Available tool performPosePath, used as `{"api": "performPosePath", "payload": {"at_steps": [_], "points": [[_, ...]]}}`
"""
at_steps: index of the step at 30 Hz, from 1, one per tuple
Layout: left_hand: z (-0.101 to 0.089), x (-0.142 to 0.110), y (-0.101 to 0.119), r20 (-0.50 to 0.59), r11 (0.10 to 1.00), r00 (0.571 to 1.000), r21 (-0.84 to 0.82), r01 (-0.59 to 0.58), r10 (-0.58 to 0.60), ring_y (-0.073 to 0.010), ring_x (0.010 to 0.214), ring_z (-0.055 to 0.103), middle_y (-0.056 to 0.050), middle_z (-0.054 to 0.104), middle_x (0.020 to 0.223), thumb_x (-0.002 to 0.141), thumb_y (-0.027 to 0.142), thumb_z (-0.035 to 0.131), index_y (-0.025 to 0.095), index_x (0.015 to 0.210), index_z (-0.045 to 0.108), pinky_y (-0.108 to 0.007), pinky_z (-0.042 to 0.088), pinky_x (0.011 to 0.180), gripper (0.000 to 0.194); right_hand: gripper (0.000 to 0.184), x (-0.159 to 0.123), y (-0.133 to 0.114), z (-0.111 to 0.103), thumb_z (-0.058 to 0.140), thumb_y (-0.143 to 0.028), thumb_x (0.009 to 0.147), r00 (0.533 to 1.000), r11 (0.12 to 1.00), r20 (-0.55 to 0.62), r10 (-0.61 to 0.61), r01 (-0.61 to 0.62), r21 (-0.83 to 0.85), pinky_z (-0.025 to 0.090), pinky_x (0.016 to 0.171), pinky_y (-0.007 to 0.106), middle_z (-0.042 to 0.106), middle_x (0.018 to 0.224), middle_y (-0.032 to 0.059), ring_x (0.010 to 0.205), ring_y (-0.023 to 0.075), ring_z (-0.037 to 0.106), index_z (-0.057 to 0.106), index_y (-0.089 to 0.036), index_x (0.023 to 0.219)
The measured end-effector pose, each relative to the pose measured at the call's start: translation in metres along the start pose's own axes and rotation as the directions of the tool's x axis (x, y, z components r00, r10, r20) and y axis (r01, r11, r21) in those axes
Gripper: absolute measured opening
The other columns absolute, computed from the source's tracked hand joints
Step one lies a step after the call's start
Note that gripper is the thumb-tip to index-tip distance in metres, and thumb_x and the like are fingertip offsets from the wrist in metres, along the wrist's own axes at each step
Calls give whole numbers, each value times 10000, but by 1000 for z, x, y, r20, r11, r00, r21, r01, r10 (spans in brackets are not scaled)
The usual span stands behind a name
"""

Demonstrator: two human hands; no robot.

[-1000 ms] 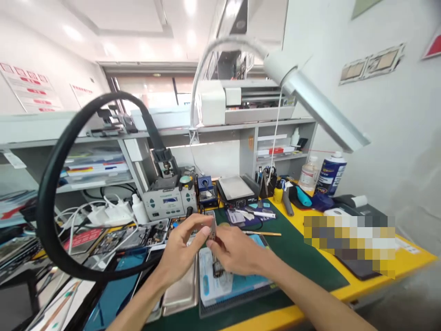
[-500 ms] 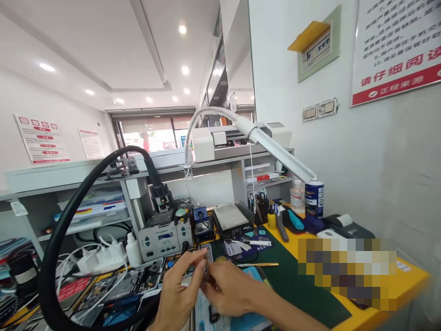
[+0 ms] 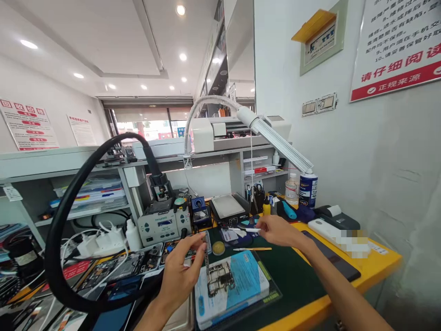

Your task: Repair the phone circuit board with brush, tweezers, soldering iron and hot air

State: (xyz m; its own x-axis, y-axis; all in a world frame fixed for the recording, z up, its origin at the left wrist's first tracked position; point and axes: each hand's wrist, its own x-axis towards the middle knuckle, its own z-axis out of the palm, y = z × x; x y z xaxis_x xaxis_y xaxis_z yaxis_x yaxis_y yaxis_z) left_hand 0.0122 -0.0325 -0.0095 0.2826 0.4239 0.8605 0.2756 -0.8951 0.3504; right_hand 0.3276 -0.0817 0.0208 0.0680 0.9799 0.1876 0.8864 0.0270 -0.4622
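Note:
My left hand (image 3: 184, 264) pinches a narrow greyish strip (image 3: 207, 263) upright between thumb and fingertips, above the left edge of a blue-and-white box (image 3: 246, 271). A circuit-board pattern shows on the box's top. Farther right, my right hand (image 3: 279, 231) reaches over the green mat (image 3: 285, 271), its fingers closed on the right end of a slim white tool (image 3: 246, 230). Its exact kind is unclear. Below that tool lies a thin gold-coloured stick-like tool (image 3: 252, 249), near a round gold-coloured tin (image 3: 218, 248).
A black hose (image 3: 57, 248) arches over the left side. At the back stand a grey soldering station (image 3: 165, 230) and a black device with a flat plate (image 3: 229, 209). Opened phone parts (image 3: 113, 271) crowd the left. A dark phone-like slab (image 3: 332, 257) lies on the right.
My right hand has left my left hand and moved right and away, onto the white tool. The blue-and-white box is now uncovered. The view has shifted slightly.

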Motion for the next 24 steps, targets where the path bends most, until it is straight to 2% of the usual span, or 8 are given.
{"api": "performPosePath", "payload": {"at_steps": [4, 9, 16, 24], "points": [[0, -1, 1, 6, 999, 999, -7, -45, 45, -128, 770, 701, -7, 733, 880, 948, 191, 620, 213, 1160, 665, -228, 564, 728, 218, 144, -8, 22, 15, 723, -212, 741, 978, 995, 207, 36, -17, -94, 413, 624, 285, 731, 903, 111, 818, 264, 669, 741, -148, 869], [-1, 0, 0, 34, 1000, 999, -11, -2, 3, -129, 760, 694, -10, 723, 862, 951, 187, 616, 190, 1190, 655, -236, 549, 733, 242, 160, -8, 31, 27, 659, -226, 799, 959, 996, 282, 26, -2, -88, 424, 627, 275, 737, 910, 100, 798, 234, 663, 758, -145, 896], [-2, -2, -1, 21, 1000, 1000, -18, 15, -14, -136, 759, 691, -15, 729, 859, 944, 193, 620, 176, 1172, 664, -244, 547, 741, 233, 114, -4, 36, 26, 664, -215, 737, 973, 1000, 232, 18, -21, 11, 457, 630, 276, 741, 819, 94, 739, 220, 664, 724, -133, 787], [-1, -1, 1, 11, 1000, 1000, 7, -17, 17, -134, 753, 695, -7, 739, 846, 947, 195, 607, 192, 1171, 656, -259, 532, 767, 230, 295, -10, 12, -25, 590, -389, 850, 996, 985, 93, -14, -2, 171, 456, 586, 255, 686, 747, 49, 687, 175, 630, 698, -135, 955]]}}
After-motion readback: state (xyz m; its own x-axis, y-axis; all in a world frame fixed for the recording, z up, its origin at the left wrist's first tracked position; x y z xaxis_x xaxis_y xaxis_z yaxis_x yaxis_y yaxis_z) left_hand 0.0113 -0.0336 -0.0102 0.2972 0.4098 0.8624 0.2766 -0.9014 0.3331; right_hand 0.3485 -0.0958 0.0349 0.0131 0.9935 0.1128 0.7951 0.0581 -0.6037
